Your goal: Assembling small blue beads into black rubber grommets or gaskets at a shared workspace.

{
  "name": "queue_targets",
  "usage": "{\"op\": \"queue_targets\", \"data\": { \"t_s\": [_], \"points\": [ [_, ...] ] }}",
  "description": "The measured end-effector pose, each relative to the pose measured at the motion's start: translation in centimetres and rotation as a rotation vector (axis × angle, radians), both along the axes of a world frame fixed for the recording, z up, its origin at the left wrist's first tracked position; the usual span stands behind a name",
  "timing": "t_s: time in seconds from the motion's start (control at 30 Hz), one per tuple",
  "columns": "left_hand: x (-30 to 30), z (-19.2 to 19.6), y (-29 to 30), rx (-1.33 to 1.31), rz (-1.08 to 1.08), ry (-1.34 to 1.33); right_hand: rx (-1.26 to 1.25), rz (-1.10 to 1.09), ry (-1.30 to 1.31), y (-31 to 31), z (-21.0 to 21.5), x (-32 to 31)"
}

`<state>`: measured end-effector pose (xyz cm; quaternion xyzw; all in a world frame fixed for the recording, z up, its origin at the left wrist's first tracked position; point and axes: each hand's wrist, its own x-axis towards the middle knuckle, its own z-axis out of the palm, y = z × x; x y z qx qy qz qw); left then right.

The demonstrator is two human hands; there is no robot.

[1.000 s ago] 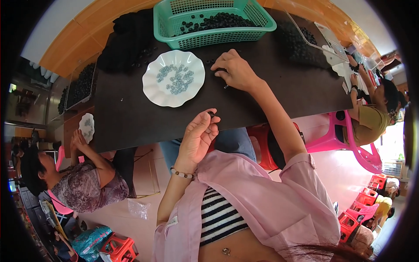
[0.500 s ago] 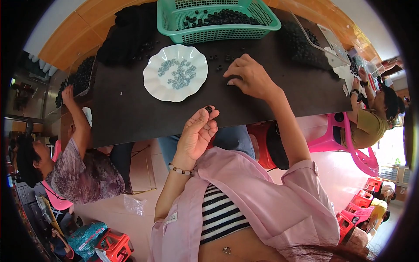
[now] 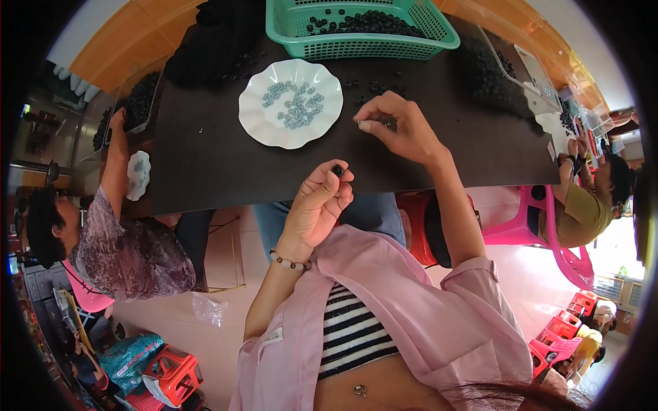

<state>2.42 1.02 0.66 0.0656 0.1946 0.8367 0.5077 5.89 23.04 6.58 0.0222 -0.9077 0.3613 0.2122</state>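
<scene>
My left hand [image 3: 317, 207] is raised at the near edge of the dark table [image 3: 205, 157] and pinches a small black round piece [image 3: 337, 169] between thumb and fingertips. My right hand [image 3: 401, 127] rests on the table further in, fingers bent over a few loose black pieces [image 3: 373, 85]; something small and pale shows at its fingertips. A white scalloped plate [image 3: 291, 103] with several small pale blue-grey pieces lies just left of the right hand. Behind it stands a green plastic basket [image 3: 363, 27] holding many black pieces.
A person in a patterned top sits at the table's left end, one hand on a tray of black pieces [image 3: 140, 99], beside a small white dish [image 3: 138, 175]. Another person in a yellow-green top sits at the right by a clear tray [image 3: 510, 68]. Pink chairs and red stools stand around.
My right hand has drawn back from the plate toward the loose black pieces. My left hand still holds up the black piece. The person at left has reached an arm onto the table.
</scene>
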Motion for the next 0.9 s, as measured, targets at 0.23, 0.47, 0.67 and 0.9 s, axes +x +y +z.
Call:
{"op": "queue_targets", "data": {
  "t_s": [0.23,0.47,0.67,0.9],
  "points": [
    [-0.1,0.5,0.0,-0.089,0.062,0.137,-0.04,0.301,0.038,-2.9,4.2,1.8],
    [0.1,0.2,0.0,-0.14,0.067,0.168,0.054,0.344,-0.082,-3.4,4.5,1.9],
    [0.0,0.0,-0.2,-0.172,0.069,0.195,0.1,0.374,-0.022,-3.4,4.4,1.7],
    [0.1,0.2,-0.3,-0.198,0.03,0.23,0.08,0.379,-0.113,-3.2,4.6,1.7]
  ]
}}
